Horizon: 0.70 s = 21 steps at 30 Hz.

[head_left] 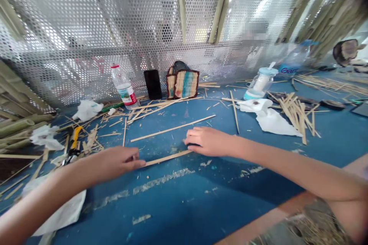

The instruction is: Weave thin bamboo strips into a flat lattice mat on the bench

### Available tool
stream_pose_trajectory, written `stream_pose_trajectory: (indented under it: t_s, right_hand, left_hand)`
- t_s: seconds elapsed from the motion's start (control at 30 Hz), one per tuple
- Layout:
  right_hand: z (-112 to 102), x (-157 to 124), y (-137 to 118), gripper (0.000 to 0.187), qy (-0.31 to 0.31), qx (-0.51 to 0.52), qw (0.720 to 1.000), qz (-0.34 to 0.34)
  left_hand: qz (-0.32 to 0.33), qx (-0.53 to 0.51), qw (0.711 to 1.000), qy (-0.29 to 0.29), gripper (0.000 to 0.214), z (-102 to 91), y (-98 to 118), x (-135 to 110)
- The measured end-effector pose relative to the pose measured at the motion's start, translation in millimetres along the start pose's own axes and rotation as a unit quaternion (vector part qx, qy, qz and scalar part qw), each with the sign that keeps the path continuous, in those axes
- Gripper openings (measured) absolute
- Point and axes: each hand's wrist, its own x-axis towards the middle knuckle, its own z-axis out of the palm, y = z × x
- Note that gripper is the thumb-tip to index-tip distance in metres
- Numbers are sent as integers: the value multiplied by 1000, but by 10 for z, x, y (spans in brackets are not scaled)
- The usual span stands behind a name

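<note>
A thin bamboo strip (pixel 168 157) lies flat on the blue table (pixel 184 203) between my two hands. My left hand (pixel 116 161) pinches its left end with fingers closed. My right hand (pixel 207 141) rests palm down over its right end, fingers curled against the table, holding it there. A longer bamboo strip (pixel 172 128) lies on the table just beyond them.
A plastic bottle (pixel 124 88), a black phone (pixel 152 84) and a small woven pouch (pixel 184 83) stand against the perforated metal wall. White tissue (pixel 270 116) and a pile of bamboo slivers (pixel 296 113) lie at right. Yellow-handled pliers (pixel 74 143) and bamboo scraps are at left.
</note>
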Motion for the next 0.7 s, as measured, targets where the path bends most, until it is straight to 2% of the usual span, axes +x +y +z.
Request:
stream_pose_trajectory:
  t_s: [0.1,0.17,0.27,0.37,0.5,0.7]
  right_hand:
    - [172,-62,8,21,42,-4,999,2]
    - [250,-54,44,22,63,1,998,5]
    - [314,-39,99,25,103,-27,994,15]
    - [326,-54,141,28,137,-82,987,16]
    - [300,-86,145,33,123,-138,983,3]
    - [291,-100,24,37,85,-164,983,-11]
  left_hand:
    - [20,-8,999,-48,44,212,168,-71]
    - [-1,30,1000,7,43,319,185,-60]
    - [-11,87,991,100,47,423,70,-3]
    - [-15,110,983,146,50,477,-102,57]
    - [-24,111,979,171,47,493,-214,97]
    - [-63,46,979,186,42,491,-126,100]
